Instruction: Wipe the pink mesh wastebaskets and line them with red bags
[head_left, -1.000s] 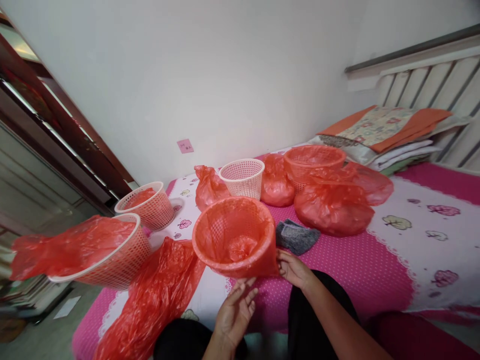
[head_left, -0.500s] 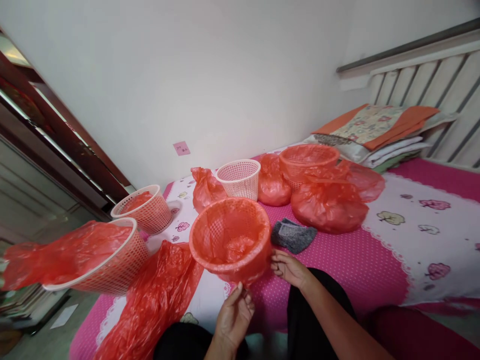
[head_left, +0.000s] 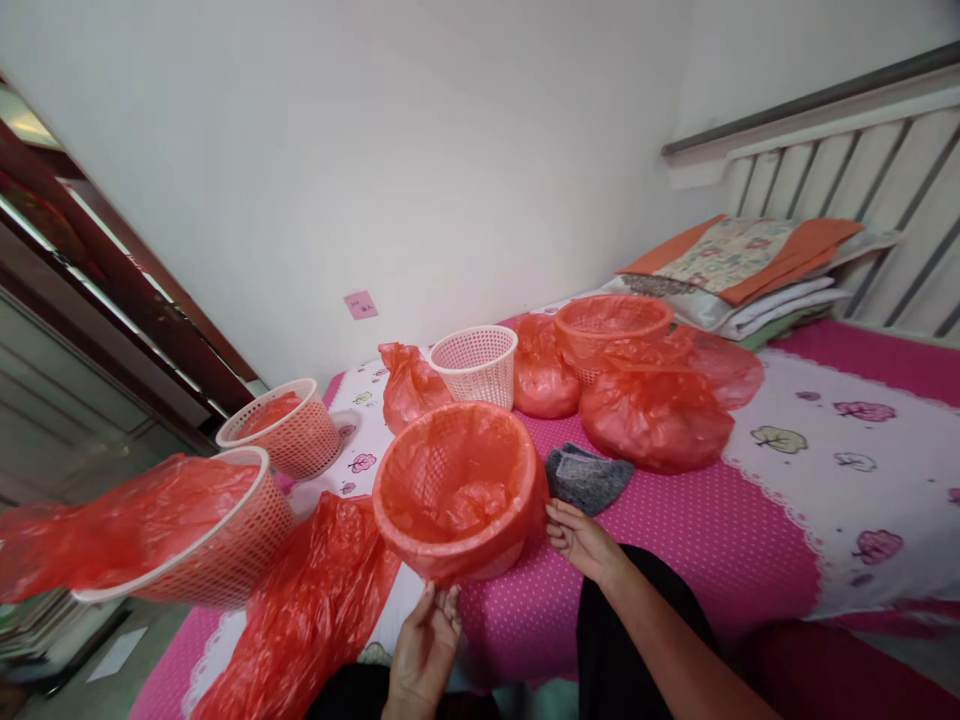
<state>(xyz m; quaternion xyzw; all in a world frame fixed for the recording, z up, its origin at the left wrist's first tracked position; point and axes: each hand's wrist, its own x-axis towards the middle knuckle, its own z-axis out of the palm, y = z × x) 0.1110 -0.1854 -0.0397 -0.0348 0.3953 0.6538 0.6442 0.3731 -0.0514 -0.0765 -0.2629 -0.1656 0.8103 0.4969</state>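
A mesh plastic basket (head_left: 491,568) stands in front of me, lined with a red plastic bag (head_left: 457,450). The bag's edge is folded outward over the rim and hangs down outside. At the basket's front left, my left hand (head_left: 424,640) pinches that hanging edge between thumb and fingers. My right hand (head_left: 583,540) is closed on the edge of the bag at the right side, palm turned up. Just beyond it lies a pair of grey socks (head_left: 587,478). Loose red plastic bags (head_left: 315,590) are heaped to the left of the basket.
Two bag-lined baskets stand at left, a near one (head_left: 247,545) and a far one (head_left: 304,440). Behind are a white basket (head_left: 480,380), a red-covered basket (head_left: 611,325) and full red bags (head_left: 652,420). Folded bedding (head_left: 750,255) lies by the radiator (head_left: 847,190).
My left hand has slid leftward along the bag's edge, from the basket's front to its front left. My right hand stays at the right side. The folded edge looks smoother in front.
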